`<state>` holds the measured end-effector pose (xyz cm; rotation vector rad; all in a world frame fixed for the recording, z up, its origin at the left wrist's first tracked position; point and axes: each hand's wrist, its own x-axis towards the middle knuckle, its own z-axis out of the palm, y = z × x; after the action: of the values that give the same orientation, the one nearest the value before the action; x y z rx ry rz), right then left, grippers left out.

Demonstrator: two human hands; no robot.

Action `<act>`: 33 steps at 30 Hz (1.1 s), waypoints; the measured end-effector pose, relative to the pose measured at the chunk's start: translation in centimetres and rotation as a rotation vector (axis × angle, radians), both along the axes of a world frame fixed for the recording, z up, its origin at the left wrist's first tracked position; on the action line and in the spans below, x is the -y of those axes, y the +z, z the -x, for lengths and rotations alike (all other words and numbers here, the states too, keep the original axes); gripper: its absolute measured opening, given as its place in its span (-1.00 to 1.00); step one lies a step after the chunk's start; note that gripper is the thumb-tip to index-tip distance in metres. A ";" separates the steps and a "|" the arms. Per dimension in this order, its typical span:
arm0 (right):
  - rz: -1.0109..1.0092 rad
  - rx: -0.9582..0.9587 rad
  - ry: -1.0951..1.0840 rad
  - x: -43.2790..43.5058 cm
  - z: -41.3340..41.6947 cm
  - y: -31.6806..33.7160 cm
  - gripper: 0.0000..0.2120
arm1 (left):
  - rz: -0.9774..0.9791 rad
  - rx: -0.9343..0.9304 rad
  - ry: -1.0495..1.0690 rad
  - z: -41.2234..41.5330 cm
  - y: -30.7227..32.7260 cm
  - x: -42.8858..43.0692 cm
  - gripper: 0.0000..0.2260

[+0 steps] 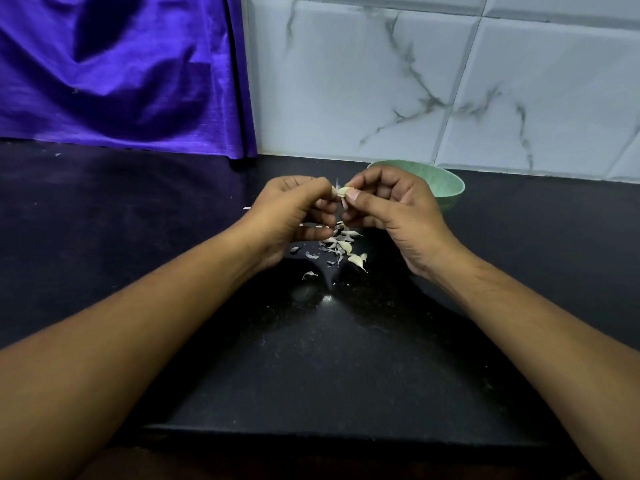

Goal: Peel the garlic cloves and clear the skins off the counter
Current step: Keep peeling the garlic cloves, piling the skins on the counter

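The person appears to be in the peeling step. A single garlic clove (342, 191) is held up above the black table (329, 358), between the two hands and roughly over the litter below. The left hand (294, 216) has its fingers curled in, and its grip pinches the left end of the clove. The right hand (391, 209) pinches the other end between thumb and forefinger, with the thumbnail set against the papery covering, a wisp of which sticks up from the clove. Directly beneath, on the table, lies a loose scatter of skins (337, 245) mixed with a few pale cloves (356, 259). At least the nearest of these seems to carry a tail of skin, though how many are bare cannot be told. A green bowl (450, 188) stands just behind the right hand, near the tiled wall (415, 81), with its inside hidden. Judging by the heap, peeling is only partly done and clearing the skins has not begun. The next move likely calls for the left grip to hold firm while the right thumb strips the loosened skin away. That skin looks thin and light, so it may cling to the fingers rather than drop.
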<state>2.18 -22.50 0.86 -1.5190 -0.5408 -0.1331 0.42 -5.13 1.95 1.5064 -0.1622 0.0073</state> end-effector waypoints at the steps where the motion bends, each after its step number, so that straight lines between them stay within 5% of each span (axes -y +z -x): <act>1: -0.008 -0.021 0.009 0.0 0.0 -0.1 -0.92 | 0.024 -0.028 -0.016 0.0 0.1 0.0 -0.81; 5: -0.079 -0.103 0.049 0.0 0.1 0.1 -0.92 | -0.010 -0.046 -0.066 -0.1 0.1 -0.3 -0.78; 8: -0.132 -0.148 0.047 0.2 0.1 0.4 -0.93 | -0.149 0.035 -0.081 -0.2 -0.4 -0.3 -0.90; 18: -0.118 -0.147 -0.012 0.6 -0.3 0.4 -0.96 | -0.592 0.317 0.057 -0.5 -0.3 -1.5 -0.85; 33: -0.061 -0.071 -0.041 0.8 -0.5 0.4 -0.94 | -0.680 0.386 0.040 -1.0 -0.3 -2.0 -0.87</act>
<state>2.70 -23.32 1.21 -1.4704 -0.4452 -0.1254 1.40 -3.09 1.68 2.1769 -0.4796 0.3025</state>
